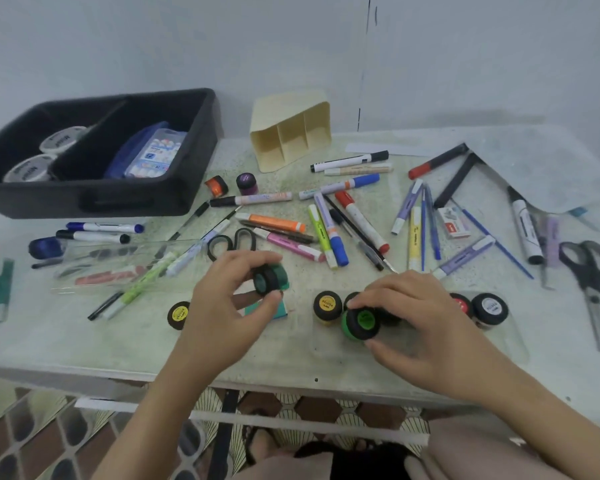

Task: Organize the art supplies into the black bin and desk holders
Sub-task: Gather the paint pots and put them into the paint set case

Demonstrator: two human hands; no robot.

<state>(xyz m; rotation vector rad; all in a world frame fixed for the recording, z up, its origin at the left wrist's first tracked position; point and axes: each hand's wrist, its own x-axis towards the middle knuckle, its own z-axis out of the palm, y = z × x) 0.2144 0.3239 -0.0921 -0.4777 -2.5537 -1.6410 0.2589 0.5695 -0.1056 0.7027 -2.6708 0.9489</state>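
**Two green paint jars in hand at the front of the desk**

We start at the back left corner of the desk [66, 334], where the black bin [94, 202] sits. Two white tape rolls [61, 138] lie in its left compartment and a blue case [149, 154] in its right. In front of the bin, toward the left edge, a clear tray [118, 268] has pens lying on and around it.

Near the front edge comes the left hand [229, 299]. Its thumb and fingers are curled round a dark green paint jar [269, 277], pinching it, with the jar tipped so the black lid faces us. A yellow-lidded jar [178, 315] lies on its side just left of that hand.

At the middle of the back edge the cream desk holder [291, 133] is tilted over, its three slots open toward us. Below it, markers [329, 230] and pens are scattered across the centre of the desk.

Now the right hand [426, 320], also near the front edge. Its fingertips and thumb are curled round a bright green paint jar [361, 322], which is tipped with its lid toward us. A second yellow-lidded jar [327, 306] stands just to its left. A red-lidded jar [461, 303] and a white-lidded jar [489, 308] sit just beyond the knuckles.

Scissors [591, 282] lie near the right edge, blades pointing to the front.
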